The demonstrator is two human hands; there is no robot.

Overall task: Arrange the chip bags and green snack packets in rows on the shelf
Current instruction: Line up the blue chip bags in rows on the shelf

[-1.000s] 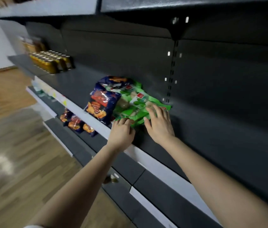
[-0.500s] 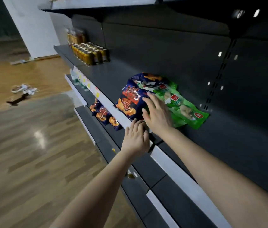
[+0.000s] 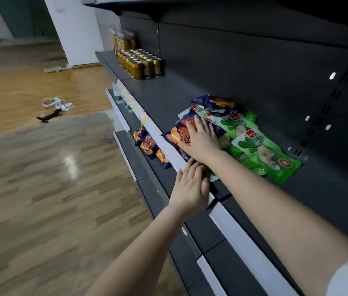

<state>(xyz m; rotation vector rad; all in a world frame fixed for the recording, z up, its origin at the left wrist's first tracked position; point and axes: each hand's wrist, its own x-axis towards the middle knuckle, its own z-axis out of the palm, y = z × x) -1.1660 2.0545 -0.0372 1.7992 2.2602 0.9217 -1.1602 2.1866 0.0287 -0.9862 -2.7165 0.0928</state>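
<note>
Chip bags (image 3: 174, 135): were piled at the very front of the shelf (image 3: 168, 97), one under a palm.
Left hand (image 3: 190, 185): was laid flat on the shelf's front edge, fingers straight and together, nothing held.
Right hand (image 3: 203, 139): was pressed flat on a bag, fingers spread; with a hard push, the bag could be tipped off.
Green snack packets (image 3: 262, 150): were overlapped askew beside it; could be dragged along.

Both bare arms reach forward. The right hand (image 3: 200, 139) lies flat, palm down, fingers spread; the left hand (image 3: 190, 186), fingers straight, sits just below the right wrist.
</note>
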